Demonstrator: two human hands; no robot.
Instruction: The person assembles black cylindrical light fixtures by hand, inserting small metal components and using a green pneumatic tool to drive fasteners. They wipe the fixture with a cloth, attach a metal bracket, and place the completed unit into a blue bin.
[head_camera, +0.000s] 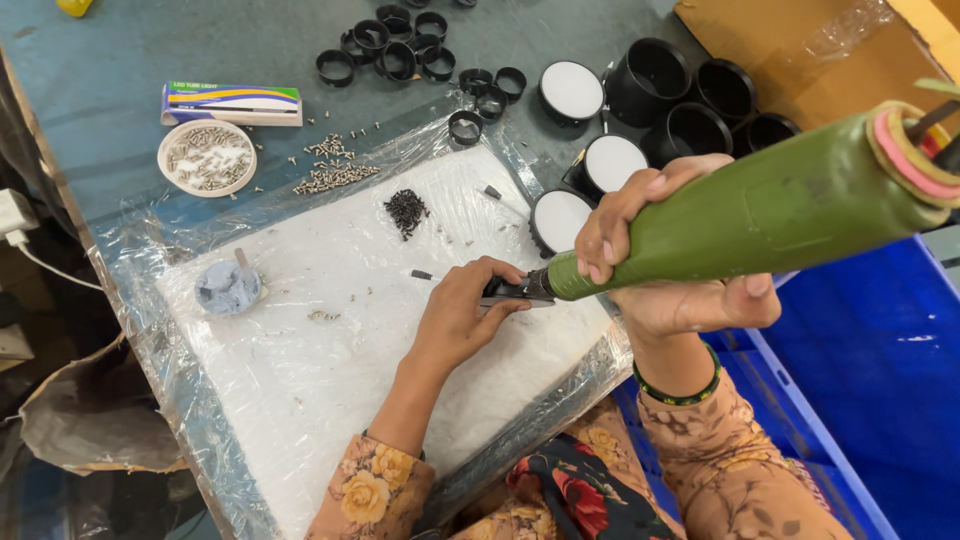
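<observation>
White foam padding (300, 380) wrapped in clear plastic covers the workbench. At its 3 o'clock edge a small black part (503, 291) is pinned down by the left hand (455, 318), fingers curled over it. A green power screwdriver (740, 215) is gripped fully by the right hand (665, 270), its tip touching the part. Black screws (405, 211) are heaped at 12 o'clock, black ring housings (400, 50) beyond.
</observation>
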